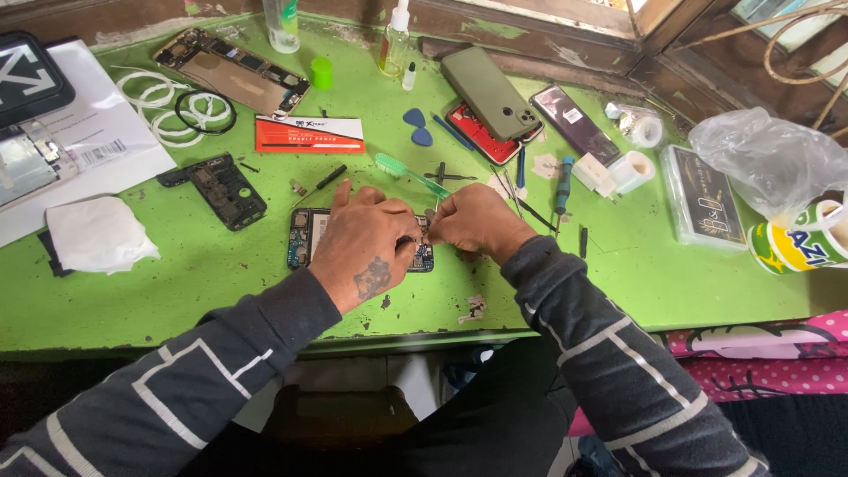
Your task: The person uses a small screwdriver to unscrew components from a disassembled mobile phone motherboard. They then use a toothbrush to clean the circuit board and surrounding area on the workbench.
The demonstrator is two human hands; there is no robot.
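An opened phone with its blue circuit board showing lies flat on the green table, near the front edge. My left hand rests on top of it, fingers spread and pressing it down, hiding most of the board. My right hand is at the phone's right end, fingers pinched together on something small that I cannot make out. A green toothbrush lies just beyond both hands.
A phone frame, black board part, red-and-white packet, white cloth, olive phone, dark phone, screwdrivers, tape rolls, bottles and a plastic bag crowd the table.
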